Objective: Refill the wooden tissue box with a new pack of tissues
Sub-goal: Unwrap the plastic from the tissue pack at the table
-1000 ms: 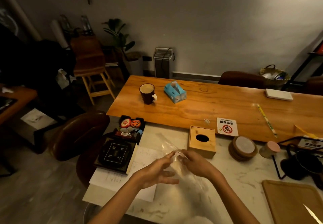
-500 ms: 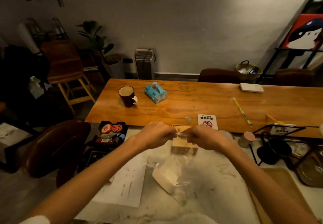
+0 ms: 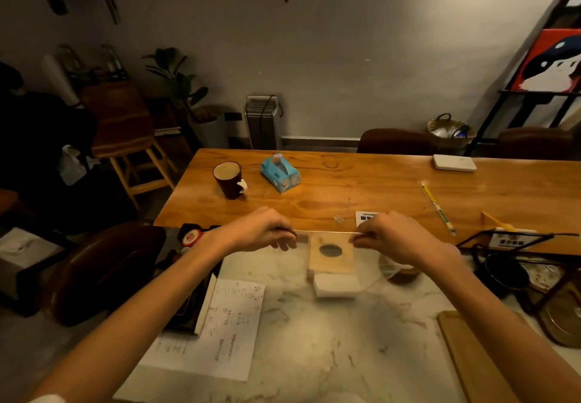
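My left hand (image 3: 262,232) and my right hand (image 3: 394,236) each pinch one end of a clear plastic wrapper (image 3: 327,245), stretched taut between them above the marble counter. A white stack of tissues (image 3: 336,283) hangs low inside the wrapper. Seen through the plastic, the wooden tissue box (image 3: 330,255) with its dark oval hole stands upright just behind. A blue tissue pack (image 3: 280,173) lies farther back on the wooden table.
A dark mug (image 3: 229,179) stands left of the blue pack. Printed paper (image 3: 232,317) and a dark box (image 3: 188,295) lie at the left on the marble counter (image 3: 330,355); wooden coasters (image 3: 399,272), a black wire stand (image 3: 515,264) and a wooden board (image 3: 471,361) at the right.
My hands have risen from low over the counter and pulled apart, stretching the wrapper's top edge wide. The white tissue stack now shows inside it.
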Demonstrator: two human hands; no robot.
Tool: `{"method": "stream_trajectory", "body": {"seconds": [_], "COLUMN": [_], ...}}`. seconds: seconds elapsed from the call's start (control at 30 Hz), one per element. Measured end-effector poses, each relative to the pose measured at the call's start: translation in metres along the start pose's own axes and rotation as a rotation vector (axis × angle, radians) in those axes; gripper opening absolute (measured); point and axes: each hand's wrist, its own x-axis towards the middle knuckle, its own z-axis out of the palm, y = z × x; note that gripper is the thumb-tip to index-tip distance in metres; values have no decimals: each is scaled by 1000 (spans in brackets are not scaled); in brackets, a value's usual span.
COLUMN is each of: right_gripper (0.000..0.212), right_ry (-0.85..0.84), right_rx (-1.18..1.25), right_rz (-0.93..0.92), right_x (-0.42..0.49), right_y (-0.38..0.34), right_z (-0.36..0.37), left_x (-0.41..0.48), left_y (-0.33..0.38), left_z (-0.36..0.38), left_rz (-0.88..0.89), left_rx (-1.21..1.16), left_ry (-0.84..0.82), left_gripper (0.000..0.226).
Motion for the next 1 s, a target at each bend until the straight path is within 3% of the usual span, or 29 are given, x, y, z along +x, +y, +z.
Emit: {"method": "stream_trajectory", "body": {"seconds": [0.13, 0.27, 0.43, 0.5, 0.57, 0.63, 0.7, 0.77, 0.9, 1.0], "right_gripper": [24, 18, 16, 21, 30, 52, 73, 76, 79, 70], "right_ry": [-71, -54, -81, 102, 389, 546, 444, 204, -85, -252], "right_rx": [52, 331, 241, 125, 51, 214, 537, 805, 715, 609], "right_rz": [34, 25, 104, 245, 466, 639, 641, 576, 371, 236], "right_x": [0, -5, -9, -11, -11, -10, -4, 9, 46, 61], "right_y": [19, 28, 37, 36, 35, 24, 6, -20, -54, -72], "right_z": [-11, -24, -23, -22, -16, -9, -7, -8, -3, -3], "left_x": [-7, -12, -15, -19, -26, -35, -46, -57, -67, -72], "left_y": [-6, -3, -8, -3, 5, 16, 31, 48, 74, 84], "left_z": [-10, -28, -27, -22, -15, -6, 6, 19, 36, 39], "left_rz": [-9, 21, -56, -82, -88, -76, -64, -36, 66, 95], "left_rx": [-7, -95, -203, -291, -316, -339, -353, -294, -92, -68], "left_ry": [57, 171, 166, 164, 185, 232, 243, 191, 146, 169], "left_gripper": [21, 19, 19, 20, 20, 21, 21, 24, 25, 26]}}
